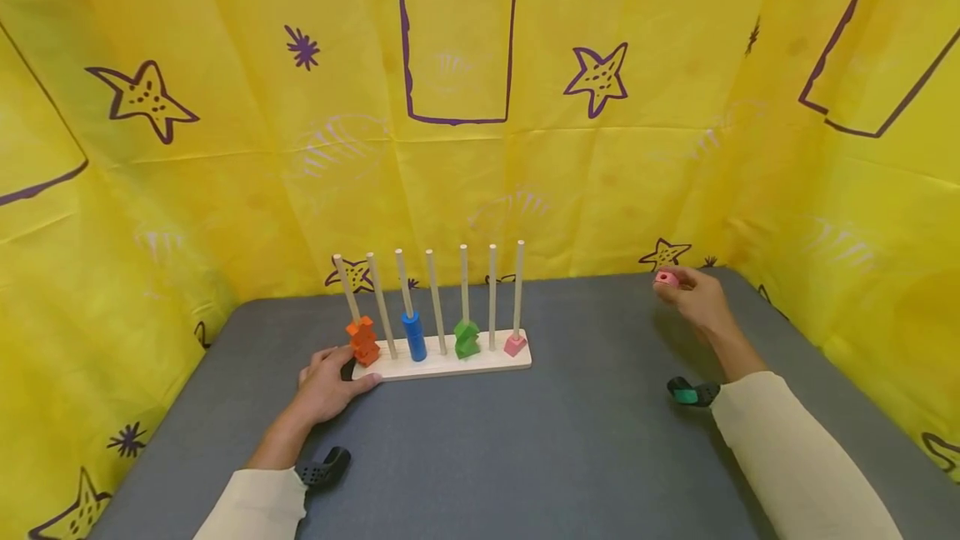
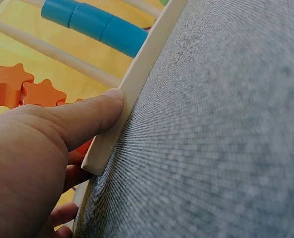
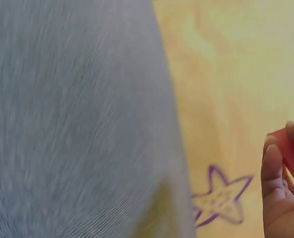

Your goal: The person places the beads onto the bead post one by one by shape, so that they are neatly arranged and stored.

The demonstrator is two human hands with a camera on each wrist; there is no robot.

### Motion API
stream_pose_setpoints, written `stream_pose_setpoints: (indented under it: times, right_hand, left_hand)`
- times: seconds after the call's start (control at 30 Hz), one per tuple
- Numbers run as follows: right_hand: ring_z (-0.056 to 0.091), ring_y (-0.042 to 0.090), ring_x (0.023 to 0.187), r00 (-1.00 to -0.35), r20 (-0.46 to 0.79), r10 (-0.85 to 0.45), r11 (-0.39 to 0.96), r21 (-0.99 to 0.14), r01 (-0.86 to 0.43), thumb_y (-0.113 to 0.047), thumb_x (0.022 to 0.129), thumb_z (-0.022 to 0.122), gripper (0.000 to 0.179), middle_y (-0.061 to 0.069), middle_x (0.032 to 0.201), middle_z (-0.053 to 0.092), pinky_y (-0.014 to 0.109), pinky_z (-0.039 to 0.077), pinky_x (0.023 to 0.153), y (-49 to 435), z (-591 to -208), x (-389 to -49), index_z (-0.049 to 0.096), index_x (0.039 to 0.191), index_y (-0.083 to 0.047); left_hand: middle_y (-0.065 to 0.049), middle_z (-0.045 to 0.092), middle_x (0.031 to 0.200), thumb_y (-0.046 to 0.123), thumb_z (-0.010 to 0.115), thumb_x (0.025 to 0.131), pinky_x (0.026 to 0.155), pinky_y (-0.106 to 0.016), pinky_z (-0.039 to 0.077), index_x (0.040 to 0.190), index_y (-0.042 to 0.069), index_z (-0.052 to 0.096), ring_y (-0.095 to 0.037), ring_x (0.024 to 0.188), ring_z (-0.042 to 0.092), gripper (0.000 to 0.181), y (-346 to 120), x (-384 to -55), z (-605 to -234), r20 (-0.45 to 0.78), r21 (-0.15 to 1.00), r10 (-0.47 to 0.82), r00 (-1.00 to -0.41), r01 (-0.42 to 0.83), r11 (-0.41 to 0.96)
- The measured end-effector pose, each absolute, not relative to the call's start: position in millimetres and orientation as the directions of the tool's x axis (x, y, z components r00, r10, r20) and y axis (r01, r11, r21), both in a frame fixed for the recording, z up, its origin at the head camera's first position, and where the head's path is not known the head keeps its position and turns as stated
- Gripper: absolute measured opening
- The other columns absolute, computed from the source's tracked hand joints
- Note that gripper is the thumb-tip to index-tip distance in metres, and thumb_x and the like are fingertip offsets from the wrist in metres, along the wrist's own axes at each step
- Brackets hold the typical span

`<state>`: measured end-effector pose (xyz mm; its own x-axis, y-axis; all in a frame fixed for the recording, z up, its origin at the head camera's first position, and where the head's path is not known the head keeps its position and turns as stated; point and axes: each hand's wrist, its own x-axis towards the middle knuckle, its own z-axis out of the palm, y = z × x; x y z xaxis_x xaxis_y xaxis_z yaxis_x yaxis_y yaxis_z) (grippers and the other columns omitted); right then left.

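A pale wooden stacking base (image 1: 457, 366) with several upright pegs stands on the table. My left hand (image 1: 327, 388) grips its left end, the thumb on the front edge and the other fingers partly hidden behind. Beside that hand, orange star-shaped blocks (image 1: 363, 342) sit on the leftmost peg. Blue cylinders (image 1: 414, 337), green blocks (image 1: 467, 340) and one pink block (image 1: 515, 345) are on other pegs. Off to the right, above the table, my right hand (image 1: 699, 303) pinches a second pink block (image 1: 666, 278) with a hole in it; the right wrist view catches its edge (image 3: 287, 148).
The grey cloth-covered table (image 1: 570, 440) reaches back to a yellow curtain (image 1: 480, 182) with purple drawings, which also encloses the left and right sides. Bare pegs (image 1: 436, 302) stand between the filled ones. Each wrist wears a dark strap (image 1: 324, 468).
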<state>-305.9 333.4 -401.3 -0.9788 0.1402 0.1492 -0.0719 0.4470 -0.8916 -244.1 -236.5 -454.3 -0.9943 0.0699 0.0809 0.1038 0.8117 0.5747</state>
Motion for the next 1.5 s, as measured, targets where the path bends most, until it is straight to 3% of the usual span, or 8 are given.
stream_pose_setpoints:
  times: [0.5, 0.67, 0.9, 1.13, 1.5]
  right_hand:
    - [0.066, 0.015, 0.084, -0.922, 0.383, 0.060, 0.471, -0.825, -0.313, -0.040, 0.088, 0.070, 0.048, 0.013, 0.103, 0.069, 0.023, 0.052, 0.072, 274, -340, -271, 0.066, 0.117, -0.002]
    - [0.063, 0.020, 0.085, -0.888, 0.461, 0.012, 0.482, -0.780, -0.398, -0.037, 0.089, 0.070, 0.040, 0.007, 0.100, 0.069, 0.025, 0.051, 0.068, 254, -325, -265, 0.069, 0.113, -0.005]
    - [0.060, 0.023, 0.085, -0.867, 0.498, -0.024, 0.460, -0.764, -0.452, -0.029, 0.089, 0.072, 0.036, 0.011, 0.101, 0.068, 0.023, 0.048, 0.064, 228, -310, -258, 0.069, 0.115, -0.003]
    - [0.059, 0.021, 0.083, -0.834, 0.550, -0.052, 0.445, -0.734, -0.513, -0.032, 0.089, 0.072, 0.035, 0.007, 0.096, 0.068, 0.025, 0.048, 0.063, 199, -292, -261, 0.070, 0.110, -0.004]
    - [0.058, 0.021, 0.081, -0.794, 0.595, -0.121, 0.414, -0.697, -0.586, -0.022, 0.088, 0.074, 0.032, 0.009, 0.091, 0.066, 0.026, 0.047, 0.062, 158, -278, -271, 0.069, 0.110, 0.000]
  left_hand:
    - [-0.028, 0.047, 0.135, 0.042, 0.072, 0.085, 0.097, -0.066, 0.011, 0.139, -0.002, 0.048, -0.049, 0.129, 0.022, 0.074, -237, -244, -453, 0.065, 0.580, 0.085, -0.994, 0.107, 0.808]
    - [-0.028, 0.046, 0.136, 0.044, 0.072, 0.085, 0.096, -0.065, 0.012, 0.140, -0.003, 0.046, -0.048, 0.129, 0.022, 0.076, -238, -242, -453, 0.058, 0.586, 0.080, -0.995, 0.099, 0.804]
    - [-0.029, 0.046, 0.136, 0.044, 0.072, 0.085, 0.096, -0.065, 0.013, 0.140, -0.003, 0.046, -0.048, 0.129, 0.023, 0.076, -238, -242, -453, 0.064, 0.585, 0.085, -0.994, 0.106, 0.804]
    - [-0.028, 0.047, 0.135, 0.044, 0.071, 0.086, 0.095, -0.065, 0.013, 0.139, -0.003, 0.047, -0.048, 0.128, 0.023, 0.075, -240, -244, -454, 0.079, 0.576, 0.091, -0.993, 0.120, 0.809]
    - [-0.028, 0.046, 0.136, 0.044, 0.072, 0.085, 0.096, -0.064, 0.013, 0.139, -0.002, 0.047, -0.048, 0.128, 0.024, 0.076, -239, -245, -455, 0.081, 0.584, 0.090, -0.993, 0.120, 0.803]
